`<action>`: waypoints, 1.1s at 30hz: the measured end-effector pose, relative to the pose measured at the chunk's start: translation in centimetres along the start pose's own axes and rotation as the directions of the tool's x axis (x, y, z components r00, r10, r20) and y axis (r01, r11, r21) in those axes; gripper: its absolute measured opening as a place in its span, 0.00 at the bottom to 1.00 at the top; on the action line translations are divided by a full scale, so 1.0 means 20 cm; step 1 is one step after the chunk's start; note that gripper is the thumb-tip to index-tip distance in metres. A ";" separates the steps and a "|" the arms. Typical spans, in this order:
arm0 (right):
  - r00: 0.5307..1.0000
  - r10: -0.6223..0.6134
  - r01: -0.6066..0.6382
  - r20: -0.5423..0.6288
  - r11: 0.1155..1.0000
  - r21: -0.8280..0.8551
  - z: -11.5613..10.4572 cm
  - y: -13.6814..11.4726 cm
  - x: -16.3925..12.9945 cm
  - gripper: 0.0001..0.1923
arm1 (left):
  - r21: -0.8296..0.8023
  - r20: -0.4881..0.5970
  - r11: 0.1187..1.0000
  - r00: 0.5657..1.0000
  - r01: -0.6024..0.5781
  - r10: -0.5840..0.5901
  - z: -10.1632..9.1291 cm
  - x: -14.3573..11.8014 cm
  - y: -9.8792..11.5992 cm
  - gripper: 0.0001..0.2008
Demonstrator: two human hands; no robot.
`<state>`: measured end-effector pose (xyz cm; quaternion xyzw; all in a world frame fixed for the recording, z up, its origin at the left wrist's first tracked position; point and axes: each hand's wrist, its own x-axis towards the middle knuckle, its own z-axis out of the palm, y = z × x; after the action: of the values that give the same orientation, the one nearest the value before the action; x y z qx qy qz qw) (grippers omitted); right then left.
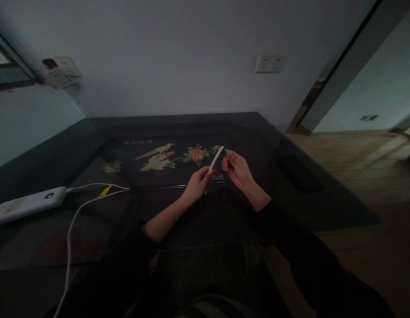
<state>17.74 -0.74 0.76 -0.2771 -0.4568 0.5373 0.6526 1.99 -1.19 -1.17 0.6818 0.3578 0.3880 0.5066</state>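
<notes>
2 hands (198,182), 1 white stick (216,158), 1 teal piece (226,152), 1 oblong device (29,204), 1 yellow tag (105,191), 1 table (257,137).

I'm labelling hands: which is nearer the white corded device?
Left. The left hand is to the right of the white corded device; the right hand is farther right.

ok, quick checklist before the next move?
1. Left hand has a grip on the white stick: ok.
2. Right hand has the small green piece at its fingertips: ok.
3. Green piece touching the stick: cannot tell, too small.
4. White cord clear of both hands: ok.
5. Contents of the small box readable: cannot tell, too dark.
6. Light good enough for detail: not ok, table looks dim.
</notes>
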 end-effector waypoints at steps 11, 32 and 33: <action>0.999 0.022 -0.021 -0.025 1.000 0.023 -0.02 0.02 0.01 0.17 | 0.002 0.034 1.000 0.999 -0.001 0.001 0.04 -0.04 0.05 0.15; 0.999 0.018 -0.019 -0.036 0.999 -0.032 0.00 0.00 0.00 0.18 | 0.071 0.019 0.997 1.000 -0.014 0.013 0.02 -0.03 0.03 0.14; 0.999 0.017 -0.018 -0.035 0.999 -0.028 0.00 0.00 0.00 0.18 | 0.060 0.036 0.998 0.999 -0.016 0.013 0.03 -0.04 0.04 0.14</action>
<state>17.82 -0.66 0.81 -0.2997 -0.4505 0.5316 0.6517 2.21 -2.22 -0.64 0.7061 0.3551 0.3684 0.4895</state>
